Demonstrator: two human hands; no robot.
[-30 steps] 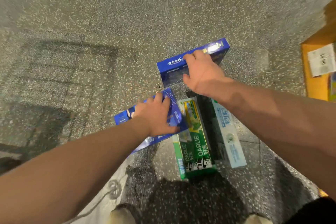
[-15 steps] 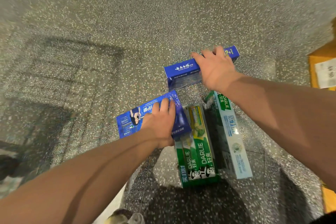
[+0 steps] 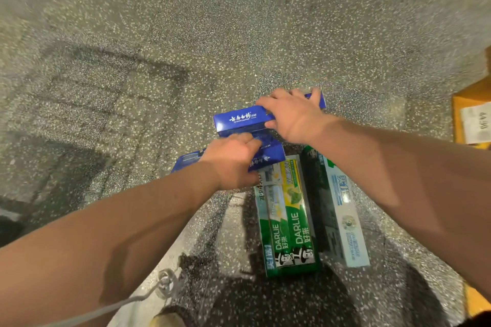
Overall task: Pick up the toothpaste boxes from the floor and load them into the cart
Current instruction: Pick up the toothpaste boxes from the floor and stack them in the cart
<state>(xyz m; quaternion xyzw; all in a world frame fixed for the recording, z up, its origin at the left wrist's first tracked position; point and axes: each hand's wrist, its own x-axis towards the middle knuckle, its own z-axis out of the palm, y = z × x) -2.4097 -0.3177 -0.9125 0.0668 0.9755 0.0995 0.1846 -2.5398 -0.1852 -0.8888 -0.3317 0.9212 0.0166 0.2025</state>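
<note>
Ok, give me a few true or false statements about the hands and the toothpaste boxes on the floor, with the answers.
1. The right hand grips the far blue box. True.
2. The left hand holds the green Darlie box. False: it grips the near blue box.
3. The green Darlie box lies flat on the floor. True.
4. The pale box is stacked on the green Darlie box. False: it lies beside it, on the floor.
</note>
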